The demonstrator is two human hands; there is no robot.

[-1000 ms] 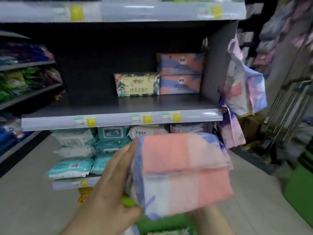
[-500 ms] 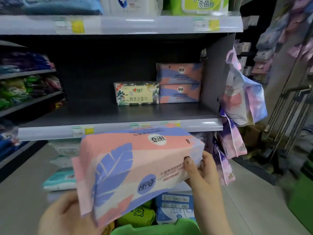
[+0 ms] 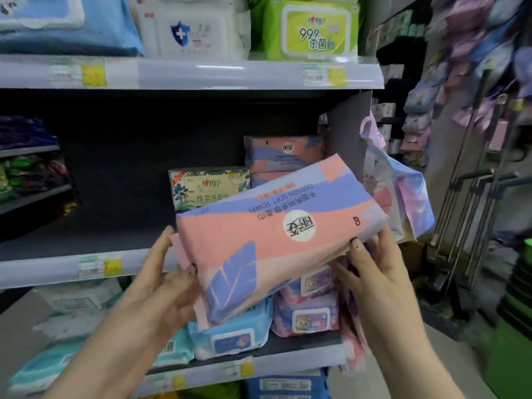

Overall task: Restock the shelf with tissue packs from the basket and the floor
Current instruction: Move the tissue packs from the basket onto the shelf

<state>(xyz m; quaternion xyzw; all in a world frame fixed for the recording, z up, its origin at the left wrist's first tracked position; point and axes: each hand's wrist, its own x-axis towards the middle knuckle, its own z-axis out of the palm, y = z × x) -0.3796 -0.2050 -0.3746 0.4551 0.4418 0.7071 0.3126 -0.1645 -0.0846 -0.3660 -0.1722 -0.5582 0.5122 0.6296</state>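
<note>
A pink and purple tissue pack [image 3: 276, 234] with a leaf print is held up in front of the dark middle shelf [image 3: 86, 237], tilted, its print upside down. My left hand [image 3: 169, 280] grips its lower left end from below. My right hand [image 3: 371, 263] holds its right end, thumb on the front face. Behind it, at the back right of that shelf, two matching packs [image 3: 283, 154] lie stacked, with a floral cream tissue pack [image 3: 201, 188] to their left.
Wet wipe packs [image 3: 311, 27] fill the top shelf. More wipe packs [image 3: 230, 338] sit on the lower shelf. Bagged goods [image 3: 403, 197] hang off the shelf's right end. A metal trolley frame [image 3: 475, 214] and green crates [image 3: 515, 326] stand at the right.
The pack has risen and moved forward toward the middle shelf, turned so its print reads upside down. My view has come closer to the shelf and tilted up.
</note>
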